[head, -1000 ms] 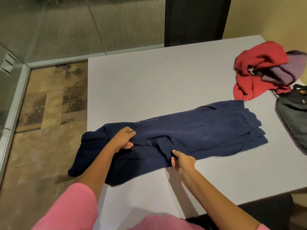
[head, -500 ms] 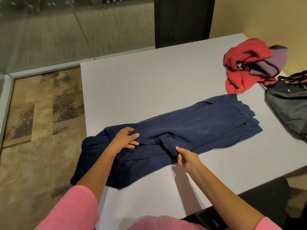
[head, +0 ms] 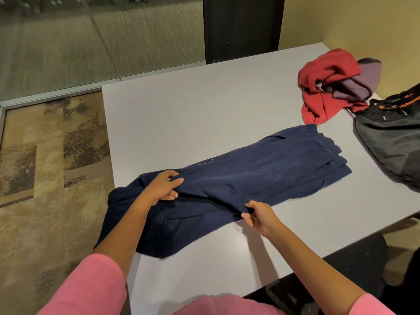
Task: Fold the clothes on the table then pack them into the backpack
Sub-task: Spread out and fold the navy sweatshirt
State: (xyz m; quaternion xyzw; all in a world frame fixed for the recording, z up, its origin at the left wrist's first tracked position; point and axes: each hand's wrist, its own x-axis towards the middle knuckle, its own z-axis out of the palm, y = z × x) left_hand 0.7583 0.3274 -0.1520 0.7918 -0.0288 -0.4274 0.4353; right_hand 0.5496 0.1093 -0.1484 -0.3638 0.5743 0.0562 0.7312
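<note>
1. The navy garment (head: 250, 178) lies on the grey surface (head: 181, 114), folded into a long band. Its long axis runs diagonally from the near-left corner of the surface toward the far right.
2. The far-right end of the garment shows stacked folded layers lying flat. The near-left end is bunched and hangs over the left edge of the surface.
3. The left hand (head: 162, 188) sits on the left portion of the band. Its grip is clamped on a fold of the navy fabric, thumb above and fingers curled beneath.
4. The right hand (head: 258, 215) is at the near edge of the band, roughly mid-length. Its grip pinches the fabric edge between thumb and fingers.
5. The red garment (head: 325, 87) lies crumpled at the far-right corner of the surface, tangled with a purple-grey garment (head: 359, 84).
6. The backpack (head: 391, 137) lies at the right edge of the surface, just beside the red garment and apart from the navy garment.
</note>
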